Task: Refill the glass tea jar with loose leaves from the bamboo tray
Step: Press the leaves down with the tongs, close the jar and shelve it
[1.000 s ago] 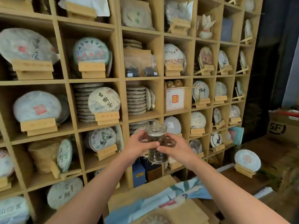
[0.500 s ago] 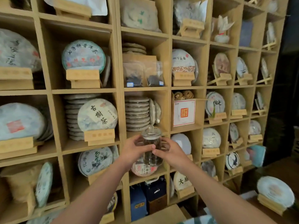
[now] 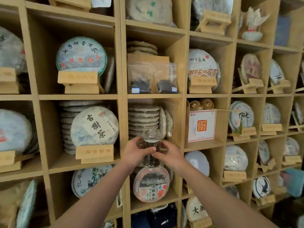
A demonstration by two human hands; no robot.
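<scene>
Tea jar (image 3: 151, 149) held up in front of the shelf (image 3: 122, 96), level with the cubby of stacked tea cakes (image 3: 143, 120), lid (image 3: 151, 134) on, dark leaves visible inside. Left hand (image 3: 135, 153) and right hand (image 3: 169, 154) both wrap it from either side, fingers curled round the glass, fingertips nearly meeting in front. Bamboo tray not in view.

Risks, as I judge them:
- Shelf is crowded; the cubby has little free room in front of the stack, so a jar pushed in could knock cakes or the upright ones beside them.
- Lid only sits on top, neither hand is on it; tilt the jar and it may slide off and break.
- Smooth glass, side grip only, nothing under the base; a slip means a drop.

Readable writing, large to small:
- Wrapped cake (image 3: 94, 126), left: 古樹茶.
- Green-rimmed cake (image 3: 81, 54) above: red 月光白.
- Cake (image 3: 241, 116), right: 陽光, roughly.
- Bottom cake (image 3: 196, 210): 大班, partly cut off.
- White box (image 3: 201, 125): red seal, 中茶.
- Wooden stands (image 3: 94, 152): text too blurred.
</scene>
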